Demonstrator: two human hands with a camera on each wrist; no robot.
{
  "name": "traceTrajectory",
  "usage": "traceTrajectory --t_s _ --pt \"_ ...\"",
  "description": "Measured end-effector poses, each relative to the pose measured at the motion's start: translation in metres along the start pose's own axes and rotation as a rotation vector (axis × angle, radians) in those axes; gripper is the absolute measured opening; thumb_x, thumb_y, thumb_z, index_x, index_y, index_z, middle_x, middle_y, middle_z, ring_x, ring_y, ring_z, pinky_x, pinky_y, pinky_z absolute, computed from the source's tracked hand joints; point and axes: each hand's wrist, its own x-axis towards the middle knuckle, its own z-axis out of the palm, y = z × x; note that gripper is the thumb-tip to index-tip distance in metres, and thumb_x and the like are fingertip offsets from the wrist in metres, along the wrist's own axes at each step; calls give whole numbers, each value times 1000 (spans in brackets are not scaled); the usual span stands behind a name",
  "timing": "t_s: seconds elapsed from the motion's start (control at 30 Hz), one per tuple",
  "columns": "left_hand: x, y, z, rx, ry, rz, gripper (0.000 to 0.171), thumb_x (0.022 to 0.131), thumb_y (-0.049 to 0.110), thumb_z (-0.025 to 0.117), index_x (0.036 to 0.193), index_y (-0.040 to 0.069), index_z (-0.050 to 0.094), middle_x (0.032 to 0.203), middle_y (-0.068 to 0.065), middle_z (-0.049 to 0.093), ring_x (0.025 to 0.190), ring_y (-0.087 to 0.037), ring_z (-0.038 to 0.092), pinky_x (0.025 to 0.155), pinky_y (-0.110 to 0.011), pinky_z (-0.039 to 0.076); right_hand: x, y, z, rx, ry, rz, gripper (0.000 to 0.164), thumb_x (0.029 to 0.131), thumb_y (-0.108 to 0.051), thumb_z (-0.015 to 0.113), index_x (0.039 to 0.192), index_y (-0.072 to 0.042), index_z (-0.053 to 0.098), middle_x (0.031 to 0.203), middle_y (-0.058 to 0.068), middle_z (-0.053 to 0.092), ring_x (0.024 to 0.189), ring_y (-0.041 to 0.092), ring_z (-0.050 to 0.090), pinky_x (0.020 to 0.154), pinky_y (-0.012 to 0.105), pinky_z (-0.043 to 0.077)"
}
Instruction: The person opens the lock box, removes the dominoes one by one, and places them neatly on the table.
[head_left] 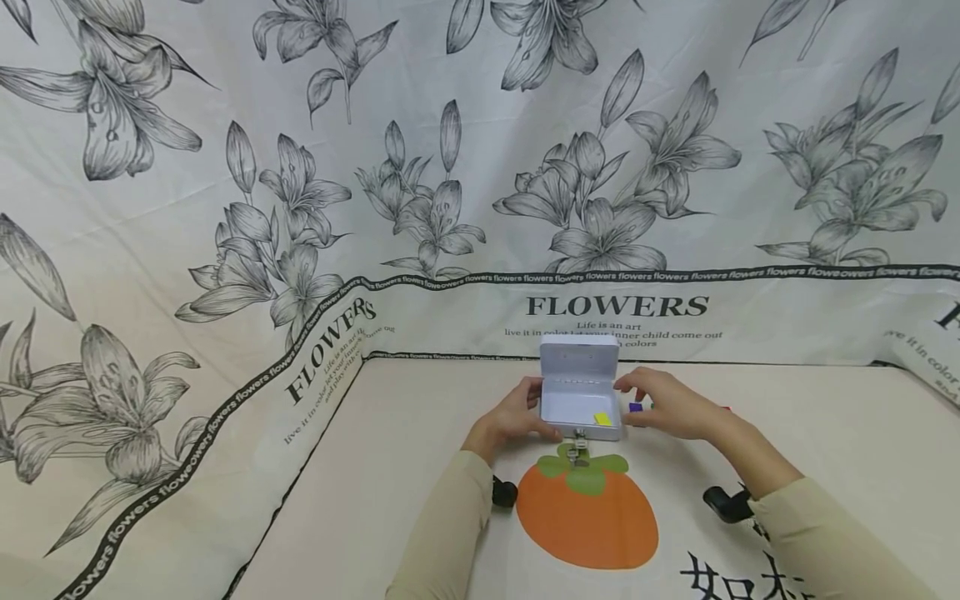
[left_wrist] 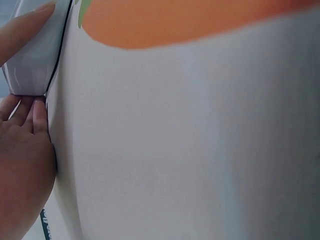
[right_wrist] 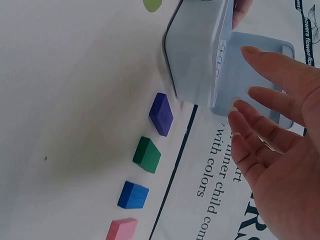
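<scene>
A small pale metal box (head_left: 551, 432) stands on the table with its hinged lid (head_left: 577, 358) raised and its latch (head_left: 577, 450) hanging at the front. Inside, near the front right corner, lies a yellow block (head_left: 603, 419). My left hand (head_left: 513, 415) holds the box's left end, thumb on the front and fingers against the side, as the left wrist view shows. Beside the right end is my right hand (head_left: 669, 405), its fingers loosely bent around nothing. A purple block (right_wrist: 161, 115) lies on the table close to the box's right side.
Past the purple block, a green block (right_wrist: 147, 155), a blue block (right_wrist: 133, 195) and a pink block (right_wrist: 122, 229) form a row. The tablecloth carries a printed orange persimmon (head_left: 588, 525). A flower-printed curtain (head_left: 420, 317) stands behind the table.
</scene>
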Motion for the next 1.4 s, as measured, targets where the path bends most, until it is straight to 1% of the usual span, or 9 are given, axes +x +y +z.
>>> traceTrajectory --t_s 0.1,0.2,0.33,0.47,0.7,0.83,1.0,1.17,1.4 --pt "0 0 0 -3 1 -1 99 65 -3 92 149 12 41 156 -9 44 146 -30 39 124 -39 30 7 -3 6 10 -12 -14 42 89 -13 78 123 7 64 117 20 67 95 29 59 76 37 54" --pt "0 -1 1 -3 2 -1 99 65 -3 92 149 12 41 156 -9 44 146 -30 39 124 -40 30 13 -3 12 20 -22 -29 38 88 -10 77 120 7 66 112 17 69 91 28 58 75 35 53" --pt "-1 0 2 -5 -2 -7 99 66 -1 93 149 13 41 157 -8 43 147 -30 38 125 -41 29 21 -1 20 -1 -45 -30 32 84 -3 76 113 7 69 102 14 71 90 29 61 79 42 55" --pt "-2 1 2 -8 -6 -12 98 66 -1 93 149 13 41 156 -8 43 147 -30 37 125 -40 29 27 -2 24 -53 -80 1 28 81 1 76 107 5 71 94 10 70 89 29 62 80 45 55" --pt "-1 1 4 6 -3 -14 97 66 0 93 148 14 42 154 -7 45 146 -28 39 124 -39 30 38 -5 27 -63 -128 108 25 76 5 76 101 5 72 84 9 68 78 20 57 71 36 54" --pt "0 1 4 4 -6 -15 98 66 -1 93 148 13 41 155 -7 45 147 -29 39 124 -39 30 41 -4 30 -58 -146 125 21 78 3 76 99 3 74 83 6 68 77 18 59 71 35 55" --pt "-2 3 3 18 0 -10 98 67 -1 92 149 12 40 156 -9 44 147 -30 38 124 -39 30 42 -1 34 -45 -135 113 17 81 -2 78 98 0 75 80 1 68 75 16 59 68 33 54" --pt "-4 6 1 16 5 -13 98 67 -2 92 149 12 40 157 -9 43 147 -30 38 124 -40 29 41 -1 37 -35 -94 119 19 83 -7 80 99 0 74 82 3 69 75 17 60 68 35 55" --pt "-2 3 1 22 3 -24 99 68 -1 92 150 13 40 157 -8 42 148 -29 37 125 -39 29 44 0 45 -75 -48 209 26 86 -17 79 106 -1 74 82 3 68 74 18 59 64 36 52"
